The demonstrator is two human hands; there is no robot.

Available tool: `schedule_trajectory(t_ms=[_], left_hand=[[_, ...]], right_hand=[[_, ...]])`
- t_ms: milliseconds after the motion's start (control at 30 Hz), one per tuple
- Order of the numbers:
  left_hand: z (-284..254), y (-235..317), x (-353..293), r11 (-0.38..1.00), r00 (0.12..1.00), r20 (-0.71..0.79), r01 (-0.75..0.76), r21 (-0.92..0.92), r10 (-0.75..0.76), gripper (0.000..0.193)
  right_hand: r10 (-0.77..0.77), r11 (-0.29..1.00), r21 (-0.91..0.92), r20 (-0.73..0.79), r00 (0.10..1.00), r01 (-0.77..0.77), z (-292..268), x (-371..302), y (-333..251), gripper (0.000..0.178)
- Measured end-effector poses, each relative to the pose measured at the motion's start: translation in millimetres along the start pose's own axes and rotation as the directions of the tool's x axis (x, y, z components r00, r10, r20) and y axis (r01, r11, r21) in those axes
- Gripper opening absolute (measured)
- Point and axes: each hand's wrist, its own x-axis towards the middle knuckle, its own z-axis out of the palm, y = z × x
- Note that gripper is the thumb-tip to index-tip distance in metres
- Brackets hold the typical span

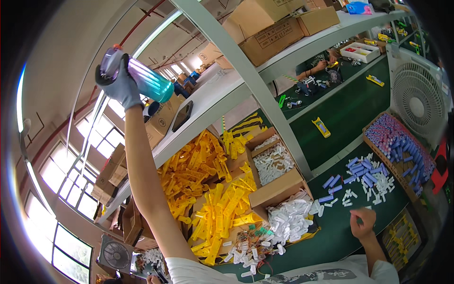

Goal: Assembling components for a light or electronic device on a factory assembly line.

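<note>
My left hand, in a grey glove, is raised high at the upper left. Its fingers wrap round the upper part of a water bottle with a clear body shading from purple to teal, held tilted above the shelf. My right hand is low on the right, over the green table's edge, its fingers curled in with nothing visible in them. Nearest to it are small white plastic parts and purple battery cells scattered on the table.
Yellow plastic housings fill the bench's middle, beside boxes of clear parts. A phone lies on the shelf. A steel post stands ahead. At right are a battery box and white fan. Another person works beyond.
</note>
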Motion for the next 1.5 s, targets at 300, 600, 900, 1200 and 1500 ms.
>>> schedule_trajectory(t_ms=[300, 600, 900, 1200, 1500], left_hand=[[-100.8, 318.1, -148.4, 0.888, 0.843, 0.302, 0.460, 0.022, -0.445, 0.090], [-152.9, 404.8, -294.6, 0.864, 0.564, 0.683, 0.457, 0.211, -0.465, 0.088], [-157.4, 467.7, -332.9, 0.682, 0.320, 0.780, 0.709, 0.179, -0.538, 0.072], [-179.8, 453.7, -369.2, 0.221, 0.100, 0.672, 0.970, 0.097, -0.734, 0.046], [-176.9, 439.6, -397.7, -0.377, -0.226, 0.700, 0.924, -0.066, -0.677, 0.052]], right_hand=[[-0.258, 0.906, 0.340, -0.033, 0.966, 0.254, 23.4, 156.0, -142.8, 0.104], [0.051, 0.902, 0.422, 0.099, 0.994, -0.088, 35.8, 52.8, -119.8, 0.101], [0.451, 0.859, 0.245, 0.050, 0.891, -0.449, -0.8, -47.9, -98.1, 0.094], [0.253, 0.956, 0.124, 0.118, 0.960, -0.267, -4.9, -37.1, -87.9, 0.091], [0.148, 0.960, 0.238, 0.026, 0.989, -0.150, 8.3, 10.2, -90.8, 0.095]])
